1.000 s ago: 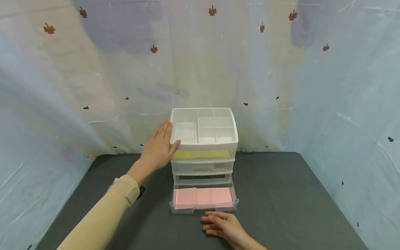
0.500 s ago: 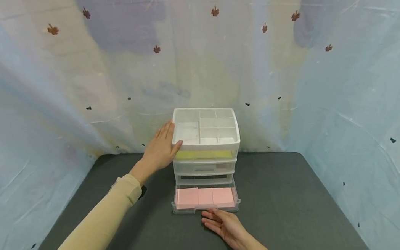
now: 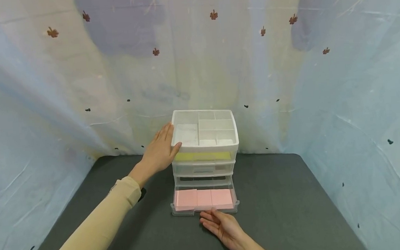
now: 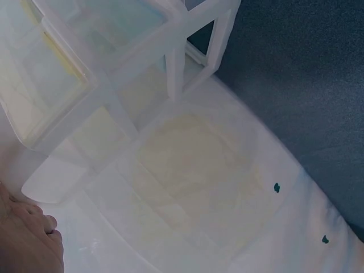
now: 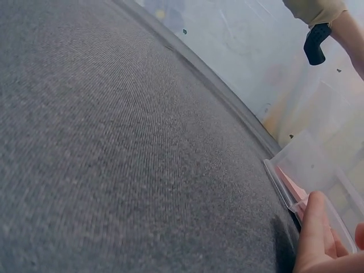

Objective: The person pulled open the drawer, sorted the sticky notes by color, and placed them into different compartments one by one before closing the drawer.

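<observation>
A white plastic drawer organizer (image 3: 204, 146) stands on the dark table, with a divided tray on top. Against its left side rests my left hand (image 3: 158, 152), fingers extended and thumb at the front corner. The bottom clear drawer (image 3: 183, 213) is pulled out, holding pink paper pads (image 3: 204, 198) in a row. At the middle of the drawer's front edge is my right hand (image 3: 228, 230), palm turned inward; its fingers are fairly straight and touch the front in the right wrist view. In the left wrist view, part of my left hand (image 4: 31, 239) shows beside the organizer.
Yellow contents (image 3: 203, 156) show through the closed top drawer. The middle drawer (image 3: 204, 169) is closed too. A dark cloth covers the table (image 3: 287, 203). Patterned curtains (image 3: 196, 71) hang behind and on both sides.
My right hand has moved slightly up to the front edge of the bottom drawer, its palm turning more upward. The left hand stays on the organizer, and the drawer looks unmoved.
</observation>
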A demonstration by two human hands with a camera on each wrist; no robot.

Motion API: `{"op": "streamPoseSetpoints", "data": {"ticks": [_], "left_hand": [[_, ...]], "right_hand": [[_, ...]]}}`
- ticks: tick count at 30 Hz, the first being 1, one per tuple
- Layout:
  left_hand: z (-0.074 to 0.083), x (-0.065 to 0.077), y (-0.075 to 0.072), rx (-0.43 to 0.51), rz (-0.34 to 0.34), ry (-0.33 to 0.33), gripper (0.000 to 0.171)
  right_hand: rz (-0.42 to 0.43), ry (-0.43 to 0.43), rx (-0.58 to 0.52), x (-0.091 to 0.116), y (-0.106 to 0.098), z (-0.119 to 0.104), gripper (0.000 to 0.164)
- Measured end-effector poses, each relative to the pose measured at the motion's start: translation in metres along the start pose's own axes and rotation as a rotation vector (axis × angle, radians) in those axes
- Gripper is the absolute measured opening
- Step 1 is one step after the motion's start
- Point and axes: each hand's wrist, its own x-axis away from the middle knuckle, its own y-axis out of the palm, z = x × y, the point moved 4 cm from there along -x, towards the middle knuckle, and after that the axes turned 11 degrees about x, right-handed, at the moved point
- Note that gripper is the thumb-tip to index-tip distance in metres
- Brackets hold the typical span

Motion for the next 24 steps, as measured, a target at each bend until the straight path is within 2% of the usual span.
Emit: {"op": "streamPoseSetpoints", "data": {"ticks": [9, 24], "left_hand": [[0.002, -0.001, -0.002, 0.008, -0.004, -0.007, 0.081], [0.003, 0.003, -0.002, 0.022, -0.002, -0.011, 0.080]], "right_hand": [[-0.020, -0.003, -0.027, -0.004, 0.002, -0.003, 0.036], [-0.012, -0.018, -0.061, -0.012, 0.010, -0.006, 0.044]]}}
